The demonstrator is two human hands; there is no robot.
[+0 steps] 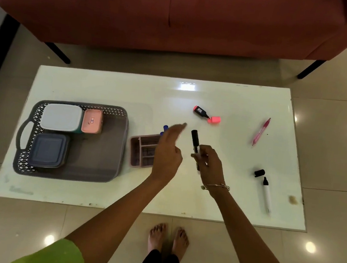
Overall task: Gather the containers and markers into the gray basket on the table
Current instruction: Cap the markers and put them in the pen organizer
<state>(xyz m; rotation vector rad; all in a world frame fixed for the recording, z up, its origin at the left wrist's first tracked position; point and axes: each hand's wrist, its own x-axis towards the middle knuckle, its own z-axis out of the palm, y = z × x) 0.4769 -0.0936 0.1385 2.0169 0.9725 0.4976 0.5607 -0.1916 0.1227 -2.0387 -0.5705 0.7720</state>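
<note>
At nine o'clock on the white worktop (108,87) I see the gray basket (98,155), its handle facing outward. Three lidded containers sit inside it: a white-lidded one (61,117) at the far left, a pink one (92,121) just beside it, and a blue one (47,149) nearer to me. The right half of the basket floor is bare.

Just outside the basket's three o'clock wall lies a pink divided tray (142,151). The left hand (169,148) hovers over its right edge, blurred, with an open grip: fingers stretched toward one o'clock and holding nothing. A blue marker (165,128) peeks out behind those fingers.

Near the middle, the right hand (207,165) has its grip closed around a black marker (195,140), pinched low on the barrel with the cap end pointing to twelve o'clock.

A pink highlighter (207,115) lies at one o'clock and a pink pen (261,131) at two o'clock. At four o'clock an uncapped white marker (266,194) lies beside its loose black cap (259,173).
</note>
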